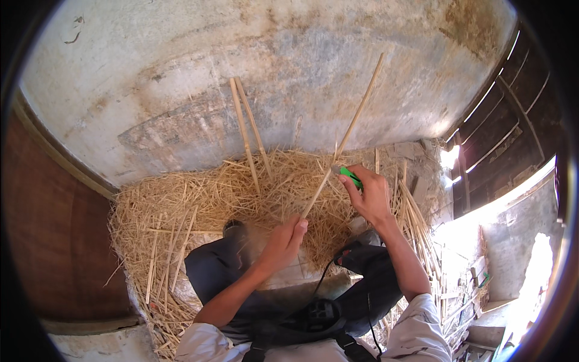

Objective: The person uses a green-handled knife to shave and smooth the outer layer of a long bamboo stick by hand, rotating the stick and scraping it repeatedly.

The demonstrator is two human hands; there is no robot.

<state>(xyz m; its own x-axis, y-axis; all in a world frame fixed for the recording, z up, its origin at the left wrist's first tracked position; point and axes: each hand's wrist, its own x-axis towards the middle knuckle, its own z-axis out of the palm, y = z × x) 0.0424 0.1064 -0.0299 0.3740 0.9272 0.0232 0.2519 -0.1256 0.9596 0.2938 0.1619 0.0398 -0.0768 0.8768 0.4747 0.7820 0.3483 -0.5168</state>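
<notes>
A long, thin bamboo strip point(363, 102) slants up and to the right from my left hand point(283, 242), whose fingers are closed around its lower end. The strip's far end reaches up in front of the wall. My right hand point(371, 196) is closed on a green utility knife point(350, 177). Its front end meets the strip partway along, where a thin sliver stands out from the wood. Whether the blade is in the wood is too small to tell. Below both hands are my dark-trousered legs, bent at the knees.
Pale shavings point(181, 187) cover the floor in a thick heap. Two bamboo strips point(242, 127) lean on the stained wall point(199, 60) ahead. More cut strips point(416, 223) lie to my right, others at left. A brown wooden panel point(54, 223) stands on the left, dark boards point(506, 120) at right.
</notes>
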